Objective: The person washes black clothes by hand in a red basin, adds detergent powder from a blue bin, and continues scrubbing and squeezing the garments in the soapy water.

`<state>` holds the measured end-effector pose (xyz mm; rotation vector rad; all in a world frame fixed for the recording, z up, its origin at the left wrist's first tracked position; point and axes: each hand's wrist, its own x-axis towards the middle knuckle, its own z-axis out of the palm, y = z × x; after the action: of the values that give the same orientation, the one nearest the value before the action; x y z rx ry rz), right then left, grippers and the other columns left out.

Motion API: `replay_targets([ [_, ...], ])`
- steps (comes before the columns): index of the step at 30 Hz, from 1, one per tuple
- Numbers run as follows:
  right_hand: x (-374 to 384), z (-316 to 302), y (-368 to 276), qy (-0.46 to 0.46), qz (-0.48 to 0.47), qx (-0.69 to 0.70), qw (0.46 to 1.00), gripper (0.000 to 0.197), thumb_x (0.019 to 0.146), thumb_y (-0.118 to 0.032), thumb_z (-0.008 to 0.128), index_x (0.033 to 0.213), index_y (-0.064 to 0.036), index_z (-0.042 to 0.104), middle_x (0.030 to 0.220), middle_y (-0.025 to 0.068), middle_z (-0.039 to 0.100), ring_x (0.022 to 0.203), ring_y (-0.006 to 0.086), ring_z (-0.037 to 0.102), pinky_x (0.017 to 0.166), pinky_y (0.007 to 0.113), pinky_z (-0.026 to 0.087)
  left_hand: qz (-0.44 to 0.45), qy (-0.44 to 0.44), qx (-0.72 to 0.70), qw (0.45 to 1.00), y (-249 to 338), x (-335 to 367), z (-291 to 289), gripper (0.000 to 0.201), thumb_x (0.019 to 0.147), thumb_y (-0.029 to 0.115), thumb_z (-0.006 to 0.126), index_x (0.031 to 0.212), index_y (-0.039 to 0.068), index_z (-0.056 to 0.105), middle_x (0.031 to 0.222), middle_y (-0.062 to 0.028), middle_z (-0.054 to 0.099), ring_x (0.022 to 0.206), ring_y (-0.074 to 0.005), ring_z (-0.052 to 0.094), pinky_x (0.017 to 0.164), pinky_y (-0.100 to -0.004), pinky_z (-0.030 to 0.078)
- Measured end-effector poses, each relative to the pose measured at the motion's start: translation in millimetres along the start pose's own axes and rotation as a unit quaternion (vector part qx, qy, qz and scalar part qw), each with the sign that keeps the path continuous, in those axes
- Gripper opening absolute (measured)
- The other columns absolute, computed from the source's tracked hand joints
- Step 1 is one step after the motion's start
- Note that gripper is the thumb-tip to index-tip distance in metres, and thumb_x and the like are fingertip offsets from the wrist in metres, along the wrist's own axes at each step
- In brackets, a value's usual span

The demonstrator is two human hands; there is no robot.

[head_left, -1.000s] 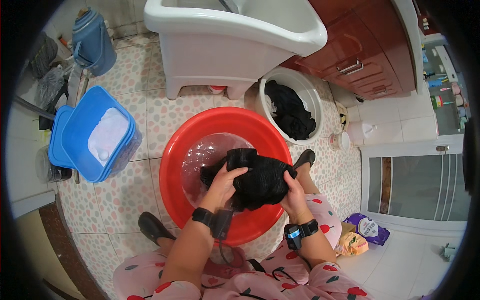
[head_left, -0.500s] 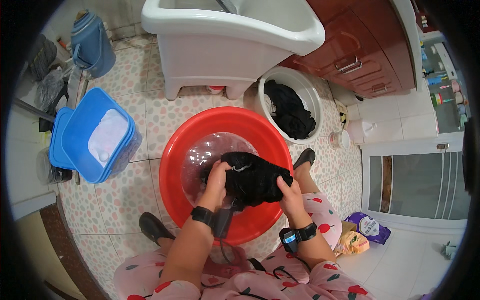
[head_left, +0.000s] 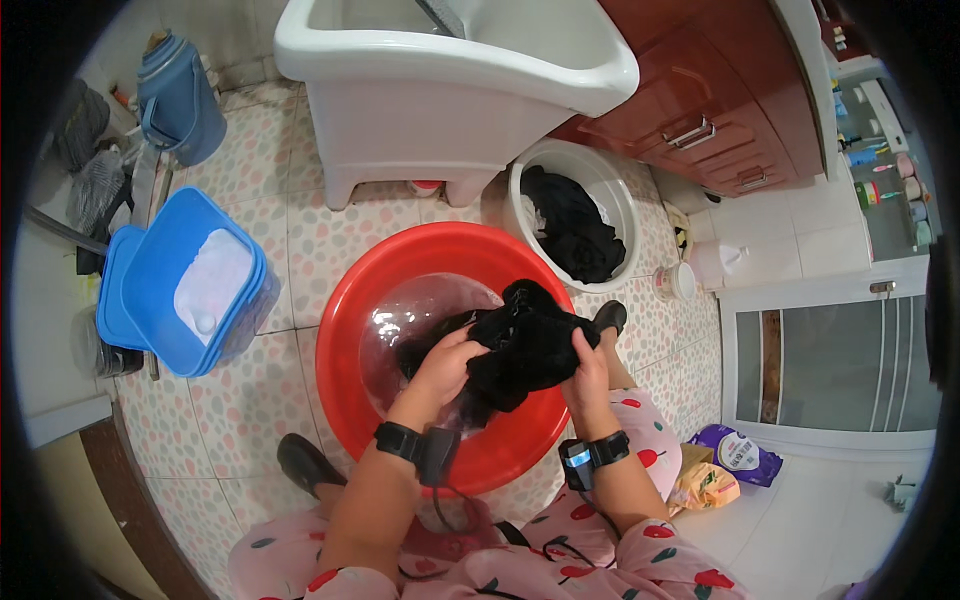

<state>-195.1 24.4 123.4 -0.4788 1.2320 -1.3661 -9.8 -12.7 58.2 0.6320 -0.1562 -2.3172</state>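
Note:
A wet black garment [head_left: 530,345] is bunched between my two hands above a red plastic basin [head_left: 340,330]. My left hand [head_left: 448,368] grips its left side, and my right hand [head_left: 588,372] pinches its right end near the basin's right rim. The garment's lower left part hangs down into sudsy water [head_left: 420,300]. What kind of garment it is I cannot tell. Both wrists wear black straps with small devices.
Beyond the basin stands a white bucket [head_left: 632,225] holding dark clothes. A blue bin [head_left: 135,290] with white powder is at the left. A white washing sink [head_left: 400,130] stands ahead, next to red-brown cabinets [head_left: 690,100]. Bags [head_left: 735,455] lie at the right.
The black garment has been bunched up more and shifted slightly right. My left hand has moved right and a little down, closer to my right hand.

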Motion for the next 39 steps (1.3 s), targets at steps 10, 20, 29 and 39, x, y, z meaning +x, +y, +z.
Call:
replay_targets([
  [10, 26.0, 15.9, 37.3, -0.086, 0.086, -0.16, 0.98, 0.044, 0.09, -0.021, 0.058, 0.126, -0.0001, 0.045, 0.113, 0.0089, 0.053, 0.107, 0.0163, 0.049, 0.087, 0.027, 0.042, -0.042, -0.009, 0.08, 0.996, 2.3, -7.5, -1.6, 0.033, 0.081, 0.006, 0.049, 0.113, -0.001, 0.054, 0.104, -0.0095, 0.06, 0.095, -0.0188, 0.059, 0.085, -0.0309, 0.046],
  [20, 30.2, -2.4, 53.5, 0.024, -0.056, -0.222, 0.973, 0.042, 0.096, -0.028, 0.046, 0.126, 0.0003, 0.041, 0.118, 0.0088, 0.051, 0.109, 0.0181, 0.047, 0.095, 0.028, 0.035, -0.023, 0.165, 0.22, 0.961, -36.1, 14.3, -6.1, 0.05, 0.087, 0.019, 0.051, 0.134, 0.003, 0.041, 0.123, -0.012, 0.051, 0.112, -0.0201, 0.048, 0.096, -0.0285, 0.036],
  [29, -32.9, 27.4, 76.0, -0.092, -0.12, -0.401, 0.903, 0.033, 0.095, -0.023, 0.044, 0.118, -0.0001, 0.043, 0.116, 0.0129, 0.048, 0.111, 0.0227, 0.045, 0.099, 0.031, 0.031, 0.147, 0.295, 0.115, 0.937, -18.2, 6.6, -0.2, 0.054, 0.087, 0.036, 0.058, 0.123, -0.004, 0.048, 0.112, -0.0124, 0.056, 0.102, -0.0189, 0.052, 0.09, -0.0288, 0.04],
  [39, -23.0, 36.3, 111.1, -0.056, -0.096, -0.414, 0.904, 0.029, 0.089, -0.016, 0.052, 0.112, -0.0007, 0.046, 0.108, 0.0172, 0.047, 0.109, 0.0265, 0.045, 0.097, 0.033, 0.034, 0.077, 0.227, -0.138, 0.961, -56.0, 9.5, -42.2, 0.028, 0.09, 0.019, 0.044, 0.108, 0.001, 0.056, 0.096, -0.0079, 0.061, 0.086, -0.0212, 0.059, 0.076, -0.0338, 0.049],
])
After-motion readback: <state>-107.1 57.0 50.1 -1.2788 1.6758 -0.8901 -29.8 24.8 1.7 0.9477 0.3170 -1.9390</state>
